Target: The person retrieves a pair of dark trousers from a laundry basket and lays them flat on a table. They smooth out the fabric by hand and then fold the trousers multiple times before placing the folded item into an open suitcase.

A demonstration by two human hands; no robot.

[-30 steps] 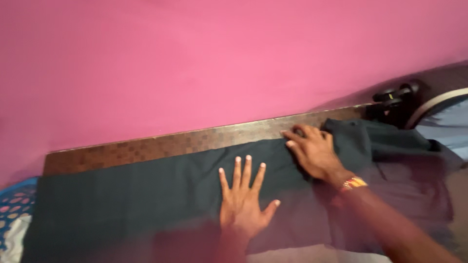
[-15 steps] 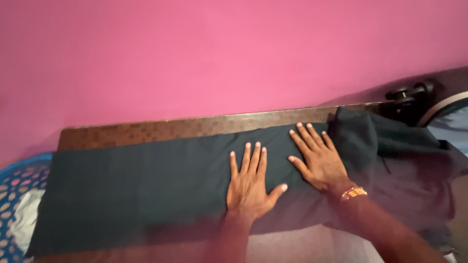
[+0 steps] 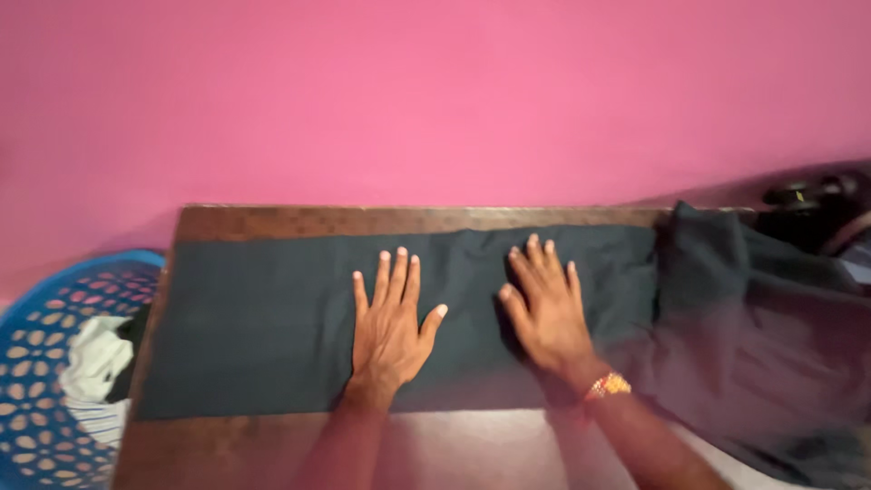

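A dark green-black cloth (image 3: pixel 263 318) lies flat along a brown wooden table (image 3: pixel 227 222). My left hand (image 3: pixel 390 322) rests palm down on the cloth's middle, fingers spread. My right hand (image 3: pixel 544 308) presses flat on the cloth just to the right, fingers apart, with a beaded bracelet (image 3: pixel 608 386) on its wrist. To the right the cloth bunches into loose folds (image 3: pixel 753 318) that hang off the table end. Neither hand grips anything.
A pink wall (image 3: pixel 435 100) rises right behind the table. A blue perforated laundry basket (image 3: pixel 36 363) with pale clothes (image 3: pixel 95 358) stands at the left. A dark object (image 3: pixel 807 195) sits at the far right behind the cloth.
The view has shifted so the table sits further right. My right hand slid left from the bunched folds and now lies flat beside my left hand.
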